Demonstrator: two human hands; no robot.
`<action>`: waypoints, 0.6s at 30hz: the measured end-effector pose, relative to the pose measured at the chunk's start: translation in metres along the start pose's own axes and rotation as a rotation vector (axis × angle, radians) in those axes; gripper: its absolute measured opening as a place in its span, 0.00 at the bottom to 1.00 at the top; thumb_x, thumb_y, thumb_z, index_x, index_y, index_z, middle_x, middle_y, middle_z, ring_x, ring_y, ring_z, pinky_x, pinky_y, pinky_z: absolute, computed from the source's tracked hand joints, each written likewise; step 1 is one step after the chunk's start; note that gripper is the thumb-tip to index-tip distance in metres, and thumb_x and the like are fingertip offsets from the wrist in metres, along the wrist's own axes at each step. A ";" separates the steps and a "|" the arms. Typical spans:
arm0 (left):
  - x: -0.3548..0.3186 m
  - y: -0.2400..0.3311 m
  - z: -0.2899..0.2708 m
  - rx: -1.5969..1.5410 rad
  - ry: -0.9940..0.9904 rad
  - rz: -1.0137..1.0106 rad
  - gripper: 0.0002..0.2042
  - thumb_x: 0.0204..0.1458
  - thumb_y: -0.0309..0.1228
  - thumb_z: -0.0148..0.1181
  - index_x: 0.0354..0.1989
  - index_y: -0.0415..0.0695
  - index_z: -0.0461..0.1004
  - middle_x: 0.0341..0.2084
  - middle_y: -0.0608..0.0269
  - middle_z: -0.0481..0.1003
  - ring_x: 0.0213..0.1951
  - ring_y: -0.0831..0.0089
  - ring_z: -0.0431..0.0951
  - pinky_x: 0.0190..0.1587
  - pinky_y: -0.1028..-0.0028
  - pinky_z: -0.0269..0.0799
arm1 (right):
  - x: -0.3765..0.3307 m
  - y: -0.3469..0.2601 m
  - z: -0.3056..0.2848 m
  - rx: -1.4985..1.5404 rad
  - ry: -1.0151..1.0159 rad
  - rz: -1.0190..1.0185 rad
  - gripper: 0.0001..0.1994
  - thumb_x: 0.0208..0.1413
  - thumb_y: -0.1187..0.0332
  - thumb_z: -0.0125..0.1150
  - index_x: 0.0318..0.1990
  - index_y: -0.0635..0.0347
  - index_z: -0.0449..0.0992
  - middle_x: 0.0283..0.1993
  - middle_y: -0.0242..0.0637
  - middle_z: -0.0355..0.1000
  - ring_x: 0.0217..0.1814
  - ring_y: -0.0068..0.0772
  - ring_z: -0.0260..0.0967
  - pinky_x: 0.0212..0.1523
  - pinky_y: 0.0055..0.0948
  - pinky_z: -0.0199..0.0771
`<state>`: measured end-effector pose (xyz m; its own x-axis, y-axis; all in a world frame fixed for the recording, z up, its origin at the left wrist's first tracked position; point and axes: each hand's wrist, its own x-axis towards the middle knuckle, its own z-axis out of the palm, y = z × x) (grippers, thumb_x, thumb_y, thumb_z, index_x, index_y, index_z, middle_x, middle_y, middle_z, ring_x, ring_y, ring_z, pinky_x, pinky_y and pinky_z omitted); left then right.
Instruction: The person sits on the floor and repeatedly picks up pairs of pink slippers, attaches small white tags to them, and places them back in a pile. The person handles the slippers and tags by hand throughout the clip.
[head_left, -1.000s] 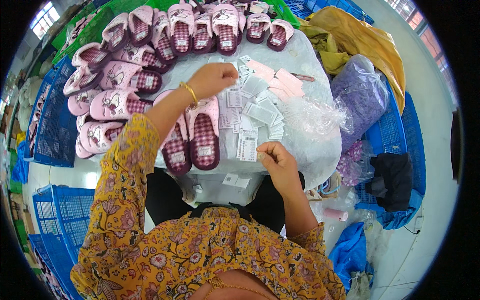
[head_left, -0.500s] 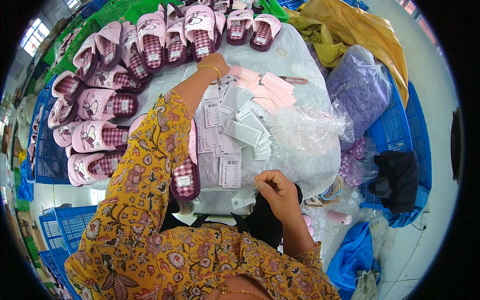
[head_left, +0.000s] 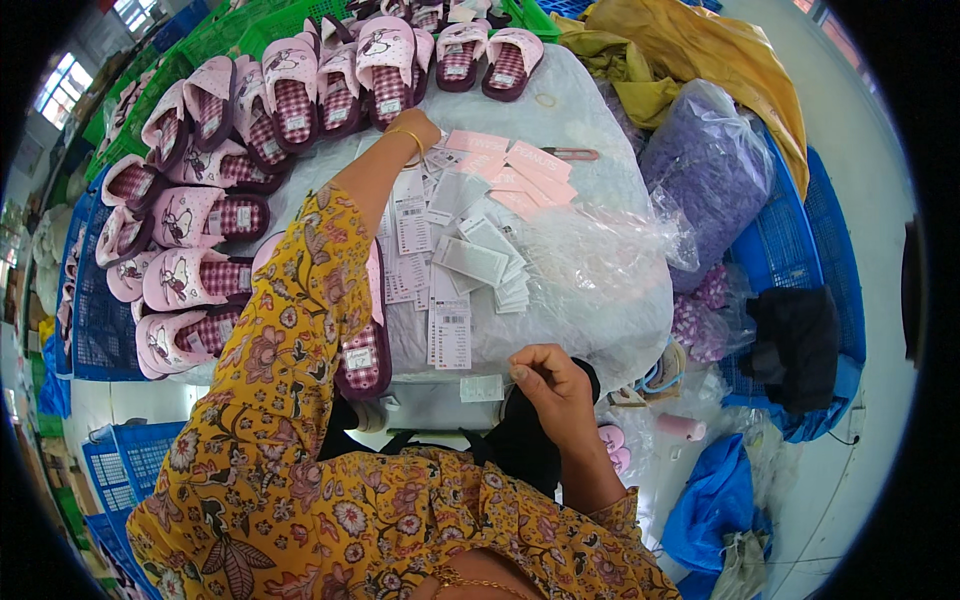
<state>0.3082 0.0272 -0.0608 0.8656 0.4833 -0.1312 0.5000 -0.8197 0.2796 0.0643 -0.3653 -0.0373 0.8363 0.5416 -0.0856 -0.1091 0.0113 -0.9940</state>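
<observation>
My left hand [head_left: 415, 127], with a gold bangle at the wrist, reaches across the bench to the far end of the tags. It is beside the insole of a pink slipper [head_left: 388, 70]; its fingertips are hidden. Below it lie white printed tags [head_left: 412, 220] and several pink cards [head_left: 540, 172]. My right hand [head_left: 555, 388] hovers at the bench's near edge, thumb and fingers pinched together; what they hold, if anything, is too small to make out. A small whitish label [head_left: 482, 388] shows just left of it. Under my left sleeve, another slipper [head_left: 364, 360] is partly covered.
Pink slippers with checked insoles [head_left: 240, 218] line the bench's left and far sides. Clear plastic bags [head_left: 590, 260] and a red-handled tool [head_left: 572, 154] lie rightward. Blue crates [head_left: 835, 250], a purple-filled bag [head_left: 710, 180] and yellow cloth [head_left: 720, 50] stand beyond the right edge.
The view has shifted slightly, so the bench and slippers sit a little further left. The whitish label beside my right hand has turned more level. Both hands stay in nearly the same places.
</observation>
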 end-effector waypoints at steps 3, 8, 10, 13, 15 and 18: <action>-0.010 -0.009 -0.003 -0.025 0.143 0.078 0.19 0.46 0.39 0.61 0.42 0.37 0.77 0.42 0.42 0.77 0.45 0.50 0.79 0.49 0.59 0.74 | -0.004 0.002 -0.002 0.011 0.014 0.043 0.07 0.61 0.71 0.61 0.44 0.64 0.74 0.36 0.25 0.71 0.36 0.13 0.64 0.38 0.17 0.66; -0.069 -0.017 -0.043 -0.197 0.304 0.335 0.11 0.52 0.33 0.59 0.37 0.38 0.72 0.31 0.51 0.78 0.35 0.60 0.80 0.41 0.64 0.75 | -0.003 -0.003 0.003 -0.010 0.003 -0.026 0.08 0.61 0.71 0.61 0.43 0.64 0.75 0.37 0.25 0.71 0.37 0.14 0.64 0.39 0.18 0.67; -0.107 -0.019 -0.057 -0.459 0.234 0.365 0.10 0.53 0.31 0.60 0.38 0.37 0.72 0.30 0.52 0.78 0.34 0.64 0.81 0.39 0.67 0.75 | 0.002 -0.013 0.007 -0.052 0.020 -0.082 0.08 0.60 0.72 0.62 0.44 0.65 0.75 0.37 0.25 0.71 0.37 0.14 0.64 0.39 0.18 0.67; -0.168 -0.006 -0.053 -0.770 0.168 0.493 0.10 0.54 0.26 0.62 0.42 0.37 0.73 0.29 0.64 0.76 0.31 0.79 0.75 0.37 0.79 0.71 | 0.014 -0.032 0.014 -0.060 0.124 -0.152 0.11 0.58 0.72 0.63 0.46 0.65 0.73 0.35 0.25 0.70 0.35 0.14 0.63 0.37 0.18 0.66; -0.216 0.004 -0.057 -0.832 0.120 0.518 0.09 0.55 0.25 0.61 0.43 0.37 0.73 0.30 0.68 0.75 0.32 0.82 0.73 0.37 0.80 0.70 | 0.028 -0.045 0.022 0.031 0.162 -0.153 0.14 0.57 0.73 0.63 0.49 0.65 0.72 0.33 0.25 0.69 0.34 0.14 0.63 0.35 0.18 0.64; -0.275 0.014 -0.054 -0.899 0.114 0.515 0.09 0.56 0.24 0.60 0.43 0.37 0.74 0.30 0.69 0.76 0.33 0.84 0.73 0.37 0.81 0.70 | 0.045 -0.055 0.036 0.114 0.157 -0.134 0.16 0.56 0.74 0.63 0.52 0.65 0.71 0.33 0.26 0.69 0.34 0.15 0.64 0.35 0.17 0.64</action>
<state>0.0761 -0.1005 0.0305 0.9373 0.2043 0.2823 -0.1744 -0.4265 0.8875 0.0890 -0.3113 0.0163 0.9199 0.3911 0.0283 -0.0436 0.1739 -0.9838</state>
